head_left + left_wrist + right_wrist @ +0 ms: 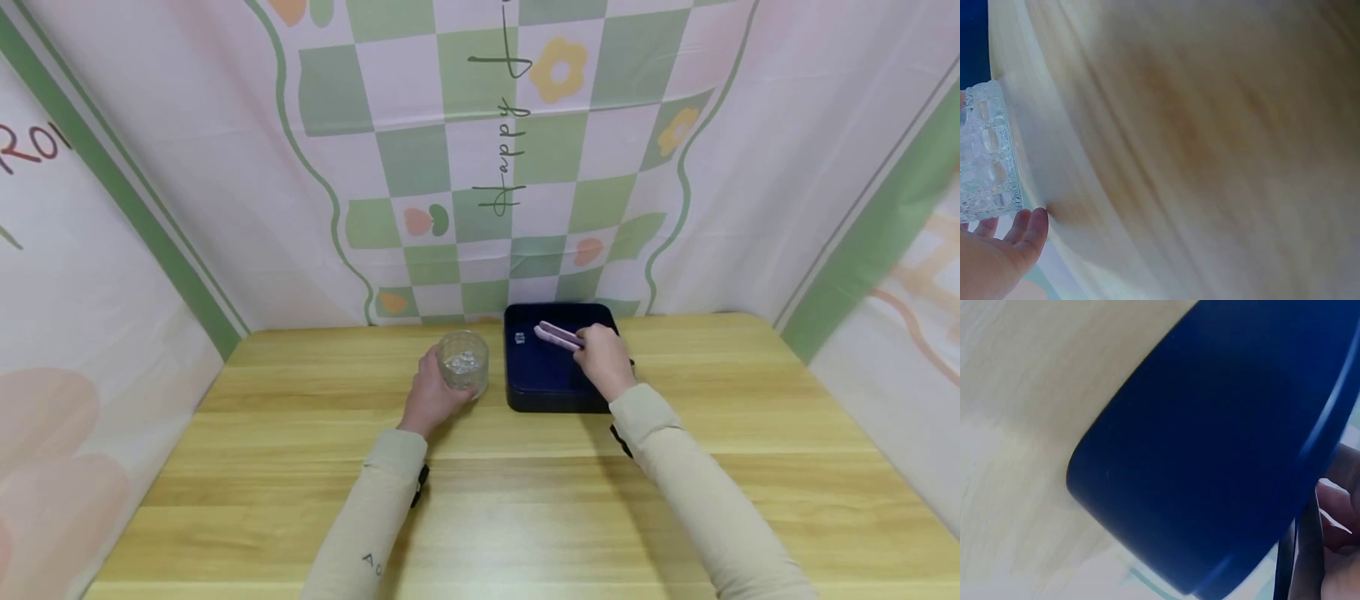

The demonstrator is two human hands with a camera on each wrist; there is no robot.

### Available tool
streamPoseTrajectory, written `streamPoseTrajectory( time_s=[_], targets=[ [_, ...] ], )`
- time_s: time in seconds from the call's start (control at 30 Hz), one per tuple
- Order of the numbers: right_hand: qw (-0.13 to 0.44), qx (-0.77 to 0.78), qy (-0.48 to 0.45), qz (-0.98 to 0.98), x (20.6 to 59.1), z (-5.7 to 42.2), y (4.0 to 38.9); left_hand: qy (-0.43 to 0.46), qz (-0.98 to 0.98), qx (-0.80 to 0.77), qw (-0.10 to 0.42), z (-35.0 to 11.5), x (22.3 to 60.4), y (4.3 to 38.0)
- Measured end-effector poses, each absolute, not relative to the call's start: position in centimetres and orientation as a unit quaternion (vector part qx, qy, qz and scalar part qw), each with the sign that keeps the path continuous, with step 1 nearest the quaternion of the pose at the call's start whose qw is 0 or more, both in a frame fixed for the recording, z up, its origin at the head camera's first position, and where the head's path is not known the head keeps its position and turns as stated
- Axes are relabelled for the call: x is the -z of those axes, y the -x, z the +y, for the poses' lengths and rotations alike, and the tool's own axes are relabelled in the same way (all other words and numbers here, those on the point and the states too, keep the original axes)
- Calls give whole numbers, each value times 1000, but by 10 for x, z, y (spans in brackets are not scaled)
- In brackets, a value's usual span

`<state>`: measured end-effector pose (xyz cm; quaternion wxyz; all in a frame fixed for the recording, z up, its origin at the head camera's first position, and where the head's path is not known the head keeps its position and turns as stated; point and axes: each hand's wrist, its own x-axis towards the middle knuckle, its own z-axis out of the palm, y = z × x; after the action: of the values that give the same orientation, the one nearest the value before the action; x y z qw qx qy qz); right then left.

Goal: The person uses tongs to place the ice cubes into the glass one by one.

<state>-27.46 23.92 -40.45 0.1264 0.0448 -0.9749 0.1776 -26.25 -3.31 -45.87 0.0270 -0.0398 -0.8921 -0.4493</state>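
My left hand (433,402) holds a clear glass (463,357) on the table, its thumb and fingers around the sides. Small clear pieces show inside the glass. The left wrist view catches its bumpy, patterned wall (988,153) beside my fingers (1034,234). To the right is a dark blue tray (551,379) with a small clear piece (520,337) near its left side. Over the tray, my right hand (604,360) grips pale purple tongs (558,335), tips pointing left, apart from that piece. The tray's wall (1197,437) fills much of the right wrist view.
A light wooden table (487,517) carries the glass and tray. Behind its far edge hangs a patterned cloth (480,167) with green checks, and similar cloths hang at both sides. The tray stands close to the back cloth.
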Motion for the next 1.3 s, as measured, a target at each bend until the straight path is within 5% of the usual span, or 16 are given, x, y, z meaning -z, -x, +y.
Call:
streamPoseTrajectory(
  time_s=[0.83,1.3],
  targets=[
    [199,-206,-106,-952,366,236,254,40,-897,440,29,-33,459,263],
    [167,-211,-138,-953,356,195,241,43,-895,443,33,-33,460,265]
  ],
)
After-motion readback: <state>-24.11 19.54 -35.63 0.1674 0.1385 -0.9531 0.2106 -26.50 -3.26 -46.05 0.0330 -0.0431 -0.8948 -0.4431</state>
